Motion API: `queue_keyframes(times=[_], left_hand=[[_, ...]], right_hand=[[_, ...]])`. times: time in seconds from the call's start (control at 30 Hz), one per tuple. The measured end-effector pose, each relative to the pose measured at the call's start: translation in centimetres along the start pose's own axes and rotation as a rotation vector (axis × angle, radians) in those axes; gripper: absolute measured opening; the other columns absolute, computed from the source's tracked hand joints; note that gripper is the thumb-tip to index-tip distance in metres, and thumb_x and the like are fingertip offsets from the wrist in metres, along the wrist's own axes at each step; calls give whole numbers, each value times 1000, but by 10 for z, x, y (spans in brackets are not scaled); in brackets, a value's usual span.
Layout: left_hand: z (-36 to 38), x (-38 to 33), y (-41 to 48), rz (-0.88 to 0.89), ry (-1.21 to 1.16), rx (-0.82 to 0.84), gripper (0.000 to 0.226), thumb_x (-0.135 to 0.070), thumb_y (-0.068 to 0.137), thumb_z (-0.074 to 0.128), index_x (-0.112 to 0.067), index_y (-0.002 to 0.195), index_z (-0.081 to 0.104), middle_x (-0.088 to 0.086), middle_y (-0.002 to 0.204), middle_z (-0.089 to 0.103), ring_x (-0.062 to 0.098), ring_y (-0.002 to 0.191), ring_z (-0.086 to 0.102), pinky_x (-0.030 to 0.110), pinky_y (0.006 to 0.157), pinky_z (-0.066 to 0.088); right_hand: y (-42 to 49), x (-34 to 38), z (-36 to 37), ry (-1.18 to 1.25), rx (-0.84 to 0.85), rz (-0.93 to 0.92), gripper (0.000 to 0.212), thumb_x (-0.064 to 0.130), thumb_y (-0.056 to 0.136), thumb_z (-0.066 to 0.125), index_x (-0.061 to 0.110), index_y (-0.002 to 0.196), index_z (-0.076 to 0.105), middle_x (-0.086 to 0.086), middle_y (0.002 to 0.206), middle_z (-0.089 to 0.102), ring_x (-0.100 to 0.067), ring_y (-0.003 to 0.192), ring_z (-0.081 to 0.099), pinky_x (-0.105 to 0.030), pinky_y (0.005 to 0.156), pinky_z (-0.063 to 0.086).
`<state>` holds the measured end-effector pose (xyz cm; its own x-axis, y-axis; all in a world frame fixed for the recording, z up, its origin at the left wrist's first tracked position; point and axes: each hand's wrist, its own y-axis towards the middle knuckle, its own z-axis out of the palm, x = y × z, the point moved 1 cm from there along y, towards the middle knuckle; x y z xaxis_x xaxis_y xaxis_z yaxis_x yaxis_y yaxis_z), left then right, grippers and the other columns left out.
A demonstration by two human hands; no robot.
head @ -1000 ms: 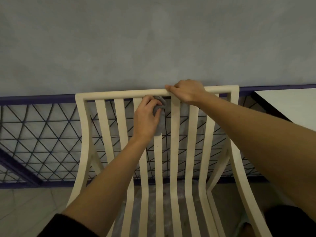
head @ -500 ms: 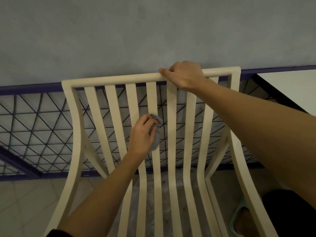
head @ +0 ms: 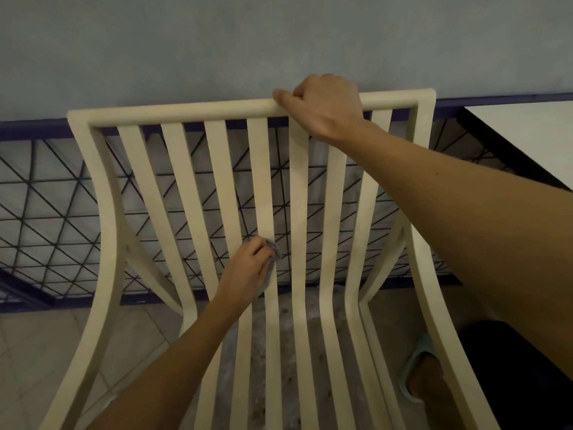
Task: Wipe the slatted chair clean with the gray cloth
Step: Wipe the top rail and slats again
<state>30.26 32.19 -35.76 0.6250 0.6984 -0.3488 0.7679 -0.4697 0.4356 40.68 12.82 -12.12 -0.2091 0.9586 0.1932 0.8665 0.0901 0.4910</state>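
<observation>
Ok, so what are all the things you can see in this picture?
Cream slatted chair: one, cream, in the middle, in front of the railing.
Crumpled gray cloth: one, gray, pressed against a middle slat.
Plain wall: one, gray, across the top.
Metal lattice railing: one, dark blue, behind the chair.
Flat tabletop: one, white with a dark edge, far right.
Tiled floor: one, pale, under the chair.
Soft slipper: one, light green, on a foot at lower right.
Left hand: one, holds the cloth low on the chair back.
Right hand: one, grips the chair's top rail.
</observation>
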Motion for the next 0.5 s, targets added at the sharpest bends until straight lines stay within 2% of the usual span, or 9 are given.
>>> queue_keyframes(times=[0.07, 0.13, 0.27, 0.37, 0.5], left_hand=[[10, 9, -9, 17, -1, 82, 16, -18, 94, 51, -12, 102, 64, 2, 110, 55, 20, 100, 56, 33, 87, 50], [17, 13, -17, 50, 46, 142, 12, -15, 92, 57, -12, 102, 63, 2, 109, 54, 21, 96, 57, 35, 81, 53], [29, 10, -36, 101, 81, 239, 24, -3, 78, 74, -13, 98, 66, 1, 104, 57, 18, 90, 58, 27, 73, 53], [47, 16, -55, 70, 153, 353, 35, -6, 69, 82, -19, 98, 68, -4, 103, 57, 16, 90, 60, 27, 69, 55], [56, 17, -67, 97, 218, 469, 39, -8, 60, 86, -24, 91, 68, -6, 100, 56, 13, 85, 60, 23, 62, 52]], right_hand=[[0, 0, 3, -8, -42, 5, 55, 62, 94, 31, 23, 63, 56, 6, 54, 42, -12, 51, 38, -30, 62, 36], [-2, 0, 6, -21, -77, 8, 54, 62, 93, 31, 24, 58, 48, 7, 54, 39, -12, 50, 36, -30, 61, 34], [-5, 1, 10, -22, -134, 26, 55, 61, 92, 30, 22, 65, 58, 8, 52, 36, -13, 50, 34, -32, 62, 39], [-4, 3, 8, -27, -154, 16, 54, 60, 92, 30, 21, 68, 60, 9, 52, 34, -13, 50, 33, -30, 61, 35], [-5, 4, 7, -26, -156, 21, 54, 59, 92, 32, 22, 71, 65, 8, 51, 34, -16, 56, 40, -31, 63, 40]])
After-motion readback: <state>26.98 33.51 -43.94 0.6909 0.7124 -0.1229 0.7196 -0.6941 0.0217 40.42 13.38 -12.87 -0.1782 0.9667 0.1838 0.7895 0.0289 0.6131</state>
